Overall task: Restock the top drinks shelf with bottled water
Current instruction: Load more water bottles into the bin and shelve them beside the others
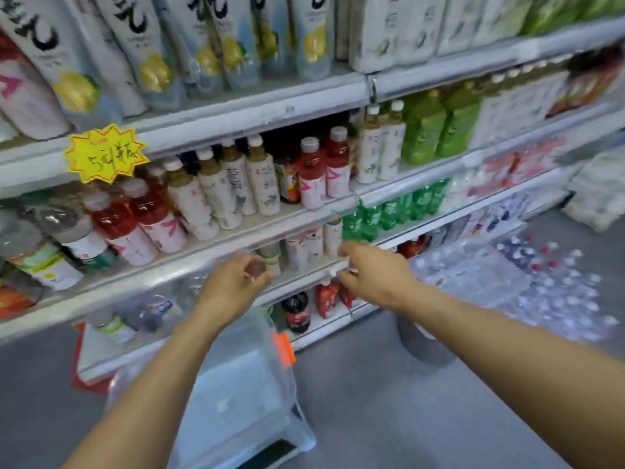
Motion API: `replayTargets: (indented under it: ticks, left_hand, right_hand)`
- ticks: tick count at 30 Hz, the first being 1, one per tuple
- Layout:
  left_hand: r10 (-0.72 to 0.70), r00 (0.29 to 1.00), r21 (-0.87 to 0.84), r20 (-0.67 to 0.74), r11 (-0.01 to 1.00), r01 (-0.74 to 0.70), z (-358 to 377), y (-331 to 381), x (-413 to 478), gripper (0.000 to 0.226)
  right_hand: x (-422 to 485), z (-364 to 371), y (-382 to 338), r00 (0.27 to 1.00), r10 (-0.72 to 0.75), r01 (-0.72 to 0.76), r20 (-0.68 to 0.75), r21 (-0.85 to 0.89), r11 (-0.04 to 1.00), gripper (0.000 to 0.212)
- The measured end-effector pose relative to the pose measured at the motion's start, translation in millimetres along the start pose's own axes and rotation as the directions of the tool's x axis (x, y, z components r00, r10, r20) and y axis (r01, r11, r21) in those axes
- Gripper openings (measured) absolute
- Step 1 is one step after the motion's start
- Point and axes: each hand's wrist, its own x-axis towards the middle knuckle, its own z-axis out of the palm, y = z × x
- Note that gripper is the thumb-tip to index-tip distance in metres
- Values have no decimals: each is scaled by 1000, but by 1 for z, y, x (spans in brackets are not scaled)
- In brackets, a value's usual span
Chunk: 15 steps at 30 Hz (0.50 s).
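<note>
My left hand (236,282) reaches toward the front rail of a low shelf (189,265). Its fingers are curled around a blurred dark, clear spot, and I cannot tell whether it holds anything. Just to its right, my right hand (372,272) is at the same rail with thumb and fingers loosely curled and apart, nothing visible between them. Shrink-wrapped packs of bottled water (507,282) lie on the floor at the right. The top shelf (236,99) carries tall white bottles with lemon labels (152,45).
Below my arms a clear plastic stool or bin (243,401) stands on the grey floor. The middle shelf holds red drinks (135,221), white tea bottles (216,194) and green bottles (436,130). A yellow starburst price tag (105,154) hangs at the left.
</note>
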Motion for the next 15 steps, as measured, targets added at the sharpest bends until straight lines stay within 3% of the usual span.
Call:
replayTargets:
  ticks: [3, 8, 12, 15]
  left_hand:
    - [29, 993, -71, 114, 997, -21, 84, 64, 0, 43]
    - [28, 964, -139, 264, 990, 9, 186, 153, 5, 28]
    - [-40, 941, -218, 335, 969, 119, 243, 206, 29, 23]
    - [-24, 935, -234, 353, 966, 113, 283, 230, 62, 12]
  right_hand:
    - [-25, 2, 95, 992, 99, -100, 76, 6, 995, 31]
    - [-58, 3, 234, 938, 299, -315, 175, 76, 946, 35]
    - [-55, 12, 317, 887, 403, -430, 225, 86, 899, 34]
    - [-36, 25, 364, 855, 451, -488, 254, 103, 867, 34]
